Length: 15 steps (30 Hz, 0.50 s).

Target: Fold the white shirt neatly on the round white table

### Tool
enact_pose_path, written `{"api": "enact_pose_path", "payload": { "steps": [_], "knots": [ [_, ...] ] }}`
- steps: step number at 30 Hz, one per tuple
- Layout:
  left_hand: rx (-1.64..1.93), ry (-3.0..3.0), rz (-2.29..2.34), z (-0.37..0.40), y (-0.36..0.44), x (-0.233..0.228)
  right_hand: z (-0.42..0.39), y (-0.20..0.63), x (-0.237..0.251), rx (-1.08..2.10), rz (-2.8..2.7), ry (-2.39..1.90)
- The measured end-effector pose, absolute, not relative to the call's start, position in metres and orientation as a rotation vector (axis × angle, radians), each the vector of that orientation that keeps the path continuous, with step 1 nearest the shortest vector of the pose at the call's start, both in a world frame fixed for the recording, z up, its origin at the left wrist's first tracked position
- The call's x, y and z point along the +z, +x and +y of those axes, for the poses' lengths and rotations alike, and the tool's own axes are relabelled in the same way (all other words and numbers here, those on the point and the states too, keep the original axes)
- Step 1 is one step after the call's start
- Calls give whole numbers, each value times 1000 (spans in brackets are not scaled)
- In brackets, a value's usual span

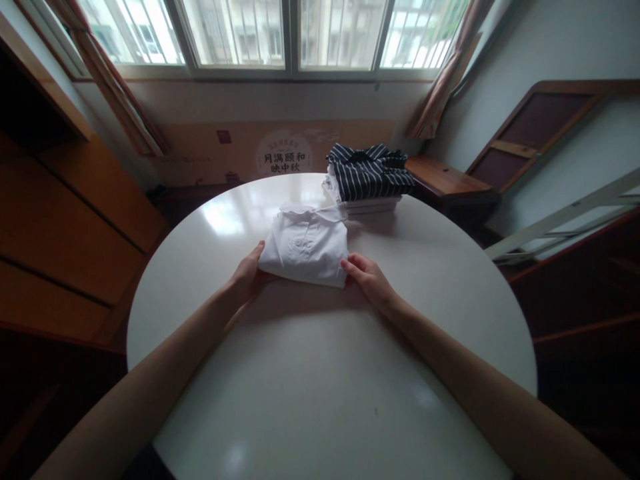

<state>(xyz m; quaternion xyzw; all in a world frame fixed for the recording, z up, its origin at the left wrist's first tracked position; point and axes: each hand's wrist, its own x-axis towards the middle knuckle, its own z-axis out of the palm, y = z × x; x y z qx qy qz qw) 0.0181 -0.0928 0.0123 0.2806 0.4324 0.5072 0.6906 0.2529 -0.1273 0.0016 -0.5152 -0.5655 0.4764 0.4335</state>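
Observation:
A white collared shirt [310,243], folded into a neat rectangle, is between my hands with its collar toward the window. My left hand [249,270] grips its left near edge, thumb on the side and the other fingers hidden beneath. At the right near corner my right hand [367,275] pinches the cloth between thumb and fingers. The shirt's near edge looks slightly raised, with a shadow on the table under it. Behind it to the right stands a stack of folded clothes, a black shirt with white stripes [370,173] on top and white garments [375,205] below.
The round white table [320,373] has a glossy top. Beyond it a cardboard box [200,147] with printed characters lies along the wall under the window. A wooden bench or cabinet [445,177] stands at the right, wooden cabinets [65,247] at the left.

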Motion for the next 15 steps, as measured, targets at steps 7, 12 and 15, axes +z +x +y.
{"api": "enact_pose_path", "payload": {
  "steps": [7,12,15],
  "knots": [
    [1102,735,947,-94,19,11,-126,254,-4,1082,-1454,-1334],
    [1142,768,1046,-95,21,9,-127,254,-5,951,-1515,-1404],
    [1156,796,1071,-94,21,7,-129,253,-3,911,-1536,-1432]
  ]
}}
